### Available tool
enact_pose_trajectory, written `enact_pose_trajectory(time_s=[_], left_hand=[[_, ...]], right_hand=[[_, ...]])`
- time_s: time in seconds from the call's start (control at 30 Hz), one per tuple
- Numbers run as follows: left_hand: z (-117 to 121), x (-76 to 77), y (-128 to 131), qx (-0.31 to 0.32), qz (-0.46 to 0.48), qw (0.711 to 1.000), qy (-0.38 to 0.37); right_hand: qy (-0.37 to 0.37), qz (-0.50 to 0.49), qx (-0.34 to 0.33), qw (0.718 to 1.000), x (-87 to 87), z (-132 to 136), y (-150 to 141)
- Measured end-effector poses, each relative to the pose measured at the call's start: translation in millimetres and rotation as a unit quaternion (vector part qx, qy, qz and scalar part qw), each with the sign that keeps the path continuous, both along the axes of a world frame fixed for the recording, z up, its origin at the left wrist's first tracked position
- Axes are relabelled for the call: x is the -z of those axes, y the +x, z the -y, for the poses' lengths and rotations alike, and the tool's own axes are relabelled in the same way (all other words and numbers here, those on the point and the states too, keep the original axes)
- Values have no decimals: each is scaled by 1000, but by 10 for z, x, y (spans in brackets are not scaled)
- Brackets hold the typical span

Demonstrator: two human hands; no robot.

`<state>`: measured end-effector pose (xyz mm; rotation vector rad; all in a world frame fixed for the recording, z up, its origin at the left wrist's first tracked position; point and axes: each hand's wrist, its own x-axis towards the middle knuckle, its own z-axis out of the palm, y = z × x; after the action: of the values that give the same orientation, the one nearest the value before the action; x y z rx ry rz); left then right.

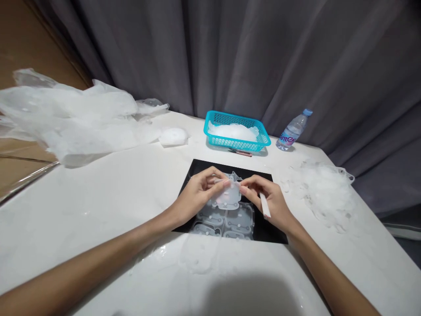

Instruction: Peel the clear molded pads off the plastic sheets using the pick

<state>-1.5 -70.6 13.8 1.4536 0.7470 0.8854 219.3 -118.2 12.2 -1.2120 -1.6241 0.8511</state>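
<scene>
A translucent, soft-looking moulded piece with rounded corners and small round dots is held up between my hands. My left hand is closed on its upper left edge, thumb against forefinger. At its upper right edge, my right hand pinches with thumb and fingertips. A slim white stick-like tool is tucked in the right hand; its kind is unclear. Below lies a clear moulded sheet with several similar shapes, on a black mat. The fingers hide part of the held piece's top edge.
Behind the mat stands a turquoise basket with white translucent pieces; small pink-handled snips lie before it. A water bottle stands right of it. Translucent scraps lie at right. Plastic bags and a white stack are at left.
</scene>
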Motion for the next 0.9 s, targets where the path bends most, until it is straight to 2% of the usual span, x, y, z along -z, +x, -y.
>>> enact_pose_trajectory(time_s=[0.13,0.23,0.4,0.57,0.8,0.9], left_hand=[[-35,48,18,10,26,991,-133],[-47,48,19,34,39,983,-176],[-61,68,8,54,61,979,-187],[-79,126,-5,89,57,976,-189],[-105,144,5,97,54,974,-198],[-99,135,23,90,60,972,-210]], right_hand=[[-54,-77,13,996,14,-25,-44],[-82,-132,21,988,1,-22,-66],[-125,-178,-17,976,-49,27,-117],[-147,-214,-22,966,-85,46,-168],[-141,-188,-34,971,-102,49,-143],[-118,-129,-21,984,-69,56,-134]])
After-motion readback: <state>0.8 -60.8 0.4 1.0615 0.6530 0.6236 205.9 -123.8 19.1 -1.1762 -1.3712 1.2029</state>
